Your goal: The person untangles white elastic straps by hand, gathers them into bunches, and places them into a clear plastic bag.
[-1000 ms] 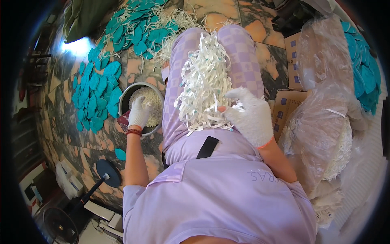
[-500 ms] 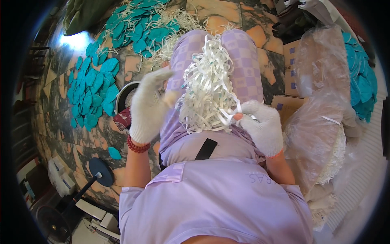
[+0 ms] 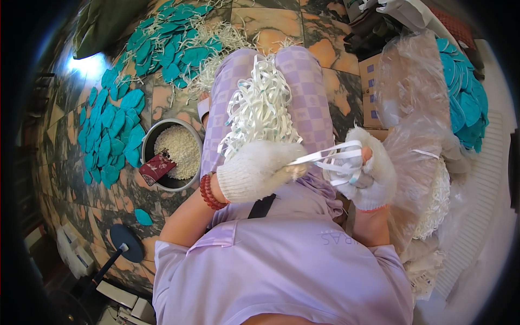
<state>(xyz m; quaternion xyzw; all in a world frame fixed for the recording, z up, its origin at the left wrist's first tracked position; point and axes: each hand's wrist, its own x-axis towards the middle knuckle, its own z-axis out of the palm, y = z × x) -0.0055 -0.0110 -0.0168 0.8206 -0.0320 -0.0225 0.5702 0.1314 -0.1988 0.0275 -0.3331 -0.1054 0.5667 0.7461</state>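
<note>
I sit with a heap of white strips piled on my lap, which is covered by lilac checked cloth. My left hand, in a white knitted glove, pinches one end of a few white strips. My right hand, also gloved, grips the other end of the same strips, which stretch between both hands just above my lap. A metal bowl with small white pieces stands on the floor to my left, with a dark red packet leaning in it.
Teal leaf-shaped pieces lie spread over the marble floor at left and top. Clear plastic bags with more teal and white pieces crowd my right side. A cardboard box sits behind them. A dark round stand base is at lower left.
My left hand left the metal bowl, rose and came across to my lap. It now meets my right hand and both hold a few white strips stretched between them.
</note>
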